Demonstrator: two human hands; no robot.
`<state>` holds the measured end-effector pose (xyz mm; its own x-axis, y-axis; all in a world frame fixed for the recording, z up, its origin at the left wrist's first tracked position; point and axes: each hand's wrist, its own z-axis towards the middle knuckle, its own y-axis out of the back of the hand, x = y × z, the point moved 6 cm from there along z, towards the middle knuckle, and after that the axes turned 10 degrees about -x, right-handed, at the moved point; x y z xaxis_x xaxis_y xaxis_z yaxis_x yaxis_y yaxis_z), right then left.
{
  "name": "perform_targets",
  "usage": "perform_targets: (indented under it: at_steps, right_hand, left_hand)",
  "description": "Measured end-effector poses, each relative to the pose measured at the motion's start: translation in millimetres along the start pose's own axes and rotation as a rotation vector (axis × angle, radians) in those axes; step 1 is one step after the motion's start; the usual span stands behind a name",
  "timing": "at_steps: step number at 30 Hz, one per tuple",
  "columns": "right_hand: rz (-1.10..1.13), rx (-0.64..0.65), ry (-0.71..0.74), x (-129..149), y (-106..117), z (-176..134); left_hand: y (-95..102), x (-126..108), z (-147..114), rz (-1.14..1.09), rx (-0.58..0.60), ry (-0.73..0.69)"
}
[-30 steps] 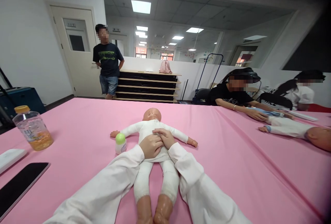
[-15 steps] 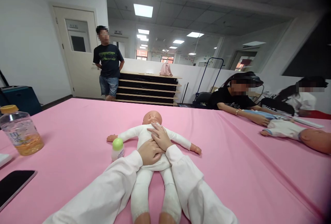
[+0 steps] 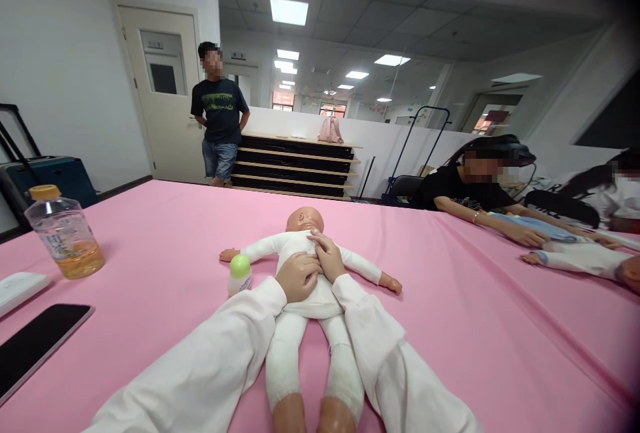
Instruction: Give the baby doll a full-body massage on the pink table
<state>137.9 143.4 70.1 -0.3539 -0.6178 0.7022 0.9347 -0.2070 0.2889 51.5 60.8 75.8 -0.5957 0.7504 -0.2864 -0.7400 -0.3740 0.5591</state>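
A baby doll (image 3: 313,303) in a white top and leggings lies on its back, arms out to the sides and head pointing away from me. My left hand (image 3: 299,277) rests on its belly with the fingers loosely bent over the cloth. On the chest lies my right hand (image 3: 327,256), fingers stretched toward the doll's neck. Neither hand visibly grips anything. Just left of my left hand, by the doll's arm, stands a small white bottle with a green cap (image 3: 240,275).
A pink cloth (image 3: 165,246) covers the table. At the left are a drink bottle (image 3: 65,233), a phone (image 3: 40,346) and a white case (image 3: 23,289). A seated co-worker (image 3: 480,183) handles another doll (image 3: 580,258) at the right. Another person (image 3: 219,113) stands behind the table.
My view has turned slightly left, so everything appears farther right and a little higher. My right hand's fingers are closer together on the doll's chest. Both hands stay on the doll.
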Motion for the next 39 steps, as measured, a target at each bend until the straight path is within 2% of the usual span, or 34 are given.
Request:
perform_targets:
  at_steps: [3, 5, 10, 12, 15, 19, 21, 24, 31, 35, 39]
  right_hand:
    - [-0.073, -0.029, 0.029, -1, 2, 0]
    - [-0.134, -0.079, 0.04, -2, 5, 0]
    - [-0.231, -0.204, 0.096, 2, 13, -2]
    - [-0.213, -0.174, 0.184, 11, 12, -4]
    - [-0.147, -0.047, 0.324, 25, 5, -9]
    - [-0.176, 0.1, 0.384, 32, -4, -11]
    - [-0.234, 0.146, 0.36, 28, -7, -10]
    - [-0.314, 0.147, 0.265, 16, -8, -6]
    - [-0.336, -0.082, -0.059, -6, 9, -1]
    - [-0.358, -0.132, -0.089, -7, 12, -2]
    - [-0.344, -0.106, 0.018, -2, 8, -1]
  left_hand:
    - [6.2, 16, 0, 0.092, -0.151, 0.144]
    - [8.7, 22, -2, 0.15, -0.213, 0.212]
    - [9.5, 25, -5, 0.217, -0.238, 0.222]
    - [10.6, 25, -6, 0.231, -0.252, 0.214]
    - [11.6, 22, -7, 0.235, -0.27, 0.153]
    - [5.5, 8, -8, 0.125, -0.188, -0.093]
    - [3.3, 4, -8, 0.083, -0.139, -0.146]
    - [2.8, 7, -5, 0.088, -0.089, -0.062]
    - [1.1, 16, 1, 0.153, 0.002, 0.157]
    - [-1.2, 22, 1, 0.209, 0.055, 0.244]
    - [-2.1, 33, 0, 0.264, 0.07, 0.371]
